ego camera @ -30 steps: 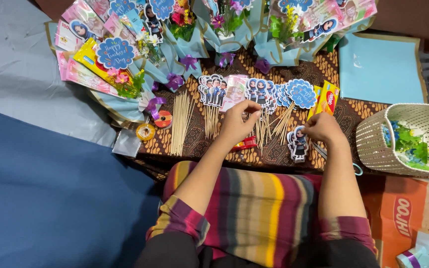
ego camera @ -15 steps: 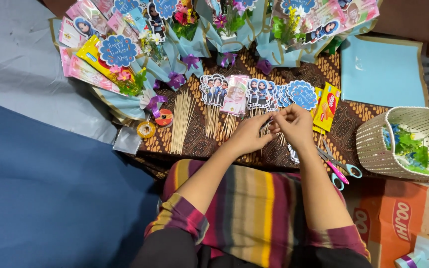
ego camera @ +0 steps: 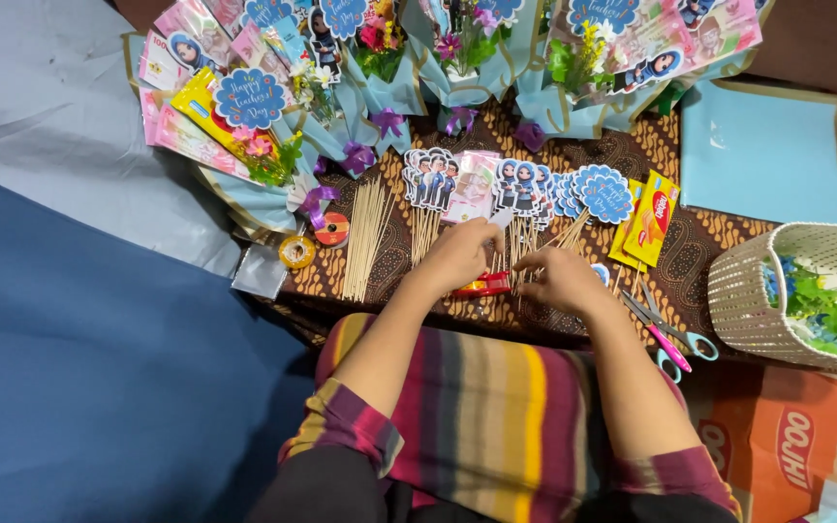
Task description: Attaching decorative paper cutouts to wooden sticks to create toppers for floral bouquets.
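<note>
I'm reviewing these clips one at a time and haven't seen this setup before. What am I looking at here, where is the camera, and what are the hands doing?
There is no machine here. A camera worn on the person's head looks straight down at their own two bare hands and striped lap.

The left hand and right hand meet over a patterned brown cloth, among thin wooden sticks and paper cutouts on sticks. The left hand pinches a small pale piece; what it is cannot be told.

Nearby lie a red tape dispenser, tape rolls, scissors, a yellow snack packet and a white basket. Wrapped bouquets line the far edge.
</note>
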